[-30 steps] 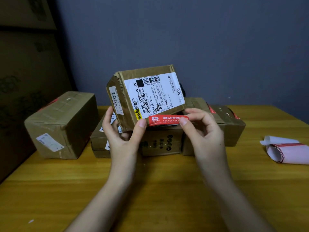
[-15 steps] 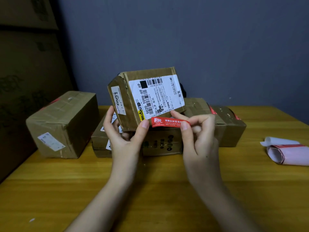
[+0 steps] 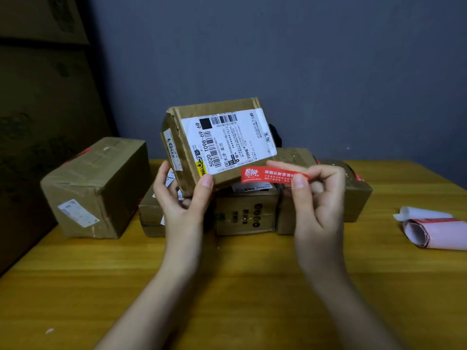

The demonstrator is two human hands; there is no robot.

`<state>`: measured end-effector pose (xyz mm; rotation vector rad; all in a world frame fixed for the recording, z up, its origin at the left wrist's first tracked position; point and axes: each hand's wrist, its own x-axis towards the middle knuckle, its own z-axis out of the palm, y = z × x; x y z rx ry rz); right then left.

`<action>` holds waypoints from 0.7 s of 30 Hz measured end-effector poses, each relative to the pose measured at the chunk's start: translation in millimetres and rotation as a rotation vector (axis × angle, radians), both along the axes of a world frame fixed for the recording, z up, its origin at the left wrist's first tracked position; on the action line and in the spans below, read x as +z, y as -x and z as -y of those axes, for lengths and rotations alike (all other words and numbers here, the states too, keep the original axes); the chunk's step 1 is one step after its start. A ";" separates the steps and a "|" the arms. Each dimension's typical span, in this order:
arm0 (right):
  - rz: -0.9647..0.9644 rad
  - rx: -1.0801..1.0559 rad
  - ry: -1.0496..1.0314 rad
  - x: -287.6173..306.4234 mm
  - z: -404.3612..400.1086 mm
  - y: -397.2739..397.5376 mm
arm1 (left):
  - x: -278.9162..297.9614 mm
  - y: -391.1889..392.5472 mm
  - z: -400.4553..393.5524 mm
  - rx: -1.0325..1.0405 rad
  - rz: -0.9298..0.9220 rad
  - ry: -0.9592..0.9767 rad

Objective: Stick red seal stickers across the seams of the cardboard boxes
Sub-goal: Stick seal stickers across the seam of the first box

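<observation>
The left hand (image 3: 182,198) grips a small cardboard box (image 3: 217,145) by its lower left corner, thumb pressed on the front face near the edge of the white shipping label (image 3: 227,142) and the other fingers curled behind. The box is held tilted above the counter (image 3: 227,286), its label side facing the camera and its right end raised.

The right hand (image 3: 316,195) pinches a red seal sticker (image 3: 267,174) by its right end between thumb and forefinger. The sticker stretches leftward from that pinch, and its left end lies at the lower edge of the held box, just under the label; whether it is already stuck down there cannot be told. White print runs along its red face.

Behind the held box, and lower, a group of cardboard boxes rests on the counter: a squat one (image 3: 245,213) with dark printed marks directly beneath the held box, another (image 3: 353,190) to the right of it with red strips showing on its top, and a low one (image 3: 151,215) partly hidden by the left hand. Well to the left of the held box sits a larger taped box (image 3: 98,188) with a small white label on its front and a red strip on its upper edge.

Far to the right of the held box, a curled roll of sticker sheets (image 3: 439,231), pink and white, lies on the counter.
</observation>
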<state>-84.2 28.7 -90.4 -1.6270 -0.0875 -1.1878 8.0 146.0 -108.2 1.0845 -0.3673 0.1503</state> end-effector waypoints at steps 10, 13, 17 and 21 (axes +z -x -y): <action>0.031 0.173 -0.063 17.7 18.9 1.7 | 13.6 3.4 -4.5 -0.218 -0.105 0.005; 0.060 0.234 -0.123 23.8 16.6 5.9 | 20.7 7.8 -3.9 -0.222 -0.067 -0.124; 0.026 0.291 -0.259 33.8 13.8 16.2 | 30.8 19.1 -8.1 -0.121 0.140 -0.331; -0.108 0.330 -0.346 38.3 22.7 27.9 | 44.1 26.3 -16.7 -0.092 0.415 -0.500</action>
